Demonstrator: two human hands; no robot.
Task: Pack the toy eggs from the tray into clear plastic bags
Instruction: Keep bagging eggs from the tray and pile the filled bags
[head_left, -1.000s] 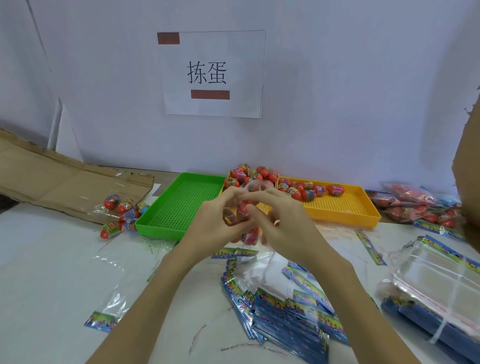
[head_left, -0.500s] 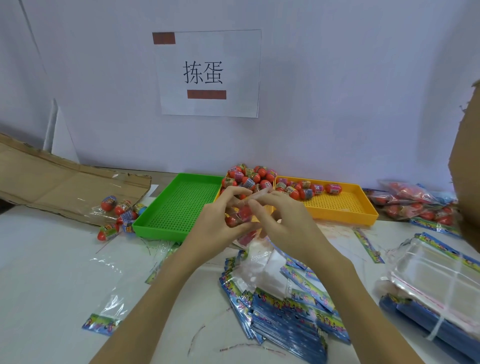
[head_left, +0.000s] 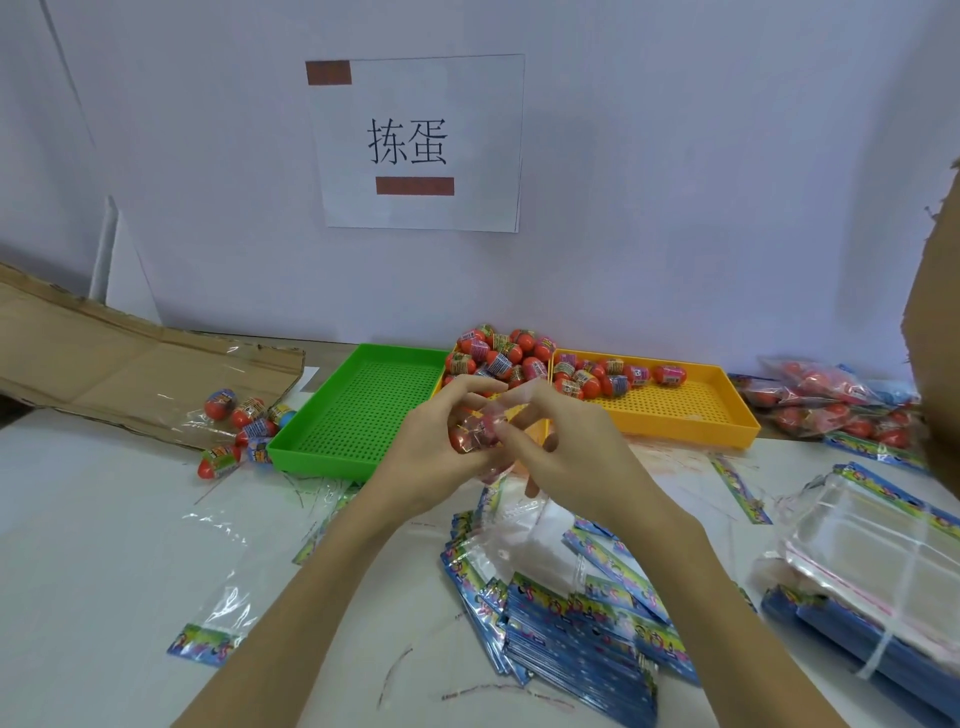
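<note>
Just in front of the yellow tray (head_left: 691, 415), above the counter (head_left: 104, 519), a clear bag (head_left: 480, 431) with red toy eggs inside is pinched between both hands. It looks light, thin and slippery, best held at its mouth. Left hand (head_left: 441, 452) cups the eggs; right hand (head_left: 566, 447) nips the film, fingers curled. More eggs (head_left: 498, 353) heap at the tray's left end.
</note>
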